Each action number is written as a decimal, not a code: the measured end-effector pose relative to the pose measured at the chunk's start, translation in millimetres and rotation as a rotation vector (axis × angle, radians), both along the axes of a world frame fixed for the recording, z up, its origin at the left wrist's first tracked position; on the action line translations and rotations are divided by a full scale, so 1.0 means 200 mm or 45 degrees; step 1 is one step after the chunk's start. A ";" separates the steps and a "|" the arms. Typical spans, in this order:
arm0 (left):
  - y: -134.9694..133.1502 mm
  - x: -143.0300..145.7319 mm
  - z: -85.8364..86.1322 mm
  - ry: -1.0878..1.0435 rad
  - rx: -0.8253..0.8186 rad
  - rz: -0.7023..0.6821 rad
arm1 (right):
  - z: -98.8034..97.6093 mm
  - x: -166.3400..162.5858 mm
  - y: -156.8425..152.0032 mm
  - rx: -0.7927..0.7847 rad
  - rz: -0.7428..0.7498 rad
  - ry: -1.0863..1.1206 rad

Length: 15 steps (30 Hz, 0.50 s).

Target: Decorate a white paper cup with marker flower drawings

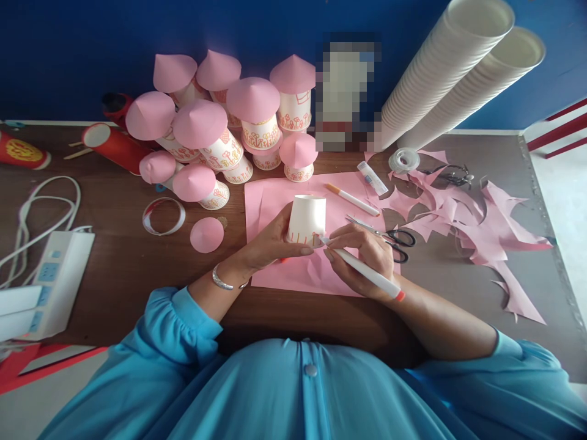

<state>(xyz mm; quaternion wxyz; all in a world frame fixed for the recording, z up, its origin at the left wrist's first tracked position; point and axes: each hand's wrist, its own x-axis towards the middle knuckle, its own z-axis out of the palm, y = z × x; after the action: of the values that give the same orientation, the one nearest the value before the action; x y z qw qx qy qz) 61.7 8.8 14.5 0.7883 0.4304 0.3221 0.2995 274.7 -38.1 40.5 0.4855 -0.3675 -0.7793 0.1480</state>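
Note:
A white paper cup (308, 215) is held upside down by my left hand (275, 241), thumb low on its front and fingers round the left side. Short red and orange strokes run along the cup's wide lower edge. Closed round a white marker with a red end (367, 272), my right hand (362, 253) brings the tip against the cup's lower right. Both hands are above pink paper sheets (279, 275). An orange-ended marker (353, 200) and black-handled scissors (397, 238) lie just beyond my right hand.
Decorated cups with pink cone roofs (202, 125) stand at the back. Tall cup stacks (440, 73) lean at back right, near a tape roll (404, 160) and pink scraps (495, 226). At left are a pink cone (206, 235), a tape ring (164, 217) and a power strip (59, 281).

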 end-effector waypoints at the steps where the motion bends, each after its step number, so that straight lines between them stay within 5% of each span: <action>1: 0.00 0.00 0.00 0.005 0.002 -0.001 | 0.00 0.00 0.00 0.002 -0.003 0.000; 15: 0.00 0.01 0.03 -0.017 -0.016 0.022 | -0.01 -0.01 0.00 0.007 -0.075 -0.011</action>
<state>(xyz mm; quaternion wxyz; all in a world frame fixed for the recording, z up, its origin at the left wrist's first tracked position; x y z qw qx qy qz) 63.6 8.3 21.2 0.7904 0.4208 0.3223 0.3071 273.2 -38.5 38.8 0.4873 -0.3895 -0.7706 0.1300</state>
